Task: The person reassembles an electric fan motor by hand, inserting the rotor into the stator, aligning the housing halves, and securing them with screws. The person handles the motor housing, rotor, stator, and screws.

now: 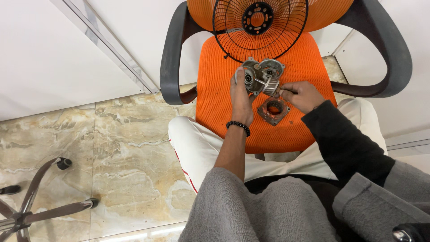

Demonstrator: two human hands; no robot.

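Grey fleece sleeves fill the foreground, above white trousers [197, 148] and a marble-patterned floor [112, 148]. The left hand [241, 96], a black bead bracelet [238, 127] at its wrist, is wrapped around a grey metal motor housing [257, 75], holding it up over the orange chair seat [219, 89]. The right hand [301, 95], fingers curled in narrow, pinches at the ribbed silver rotor [271, 86] sticking out of the housing's lower side. Just below both hands, a square rust-brown motor core [273, 110] with a round opening lies flat on the seat. Beyond, a black wire fan guard [260, 29] leans against the chair back, between the dark armrests [172, 58].
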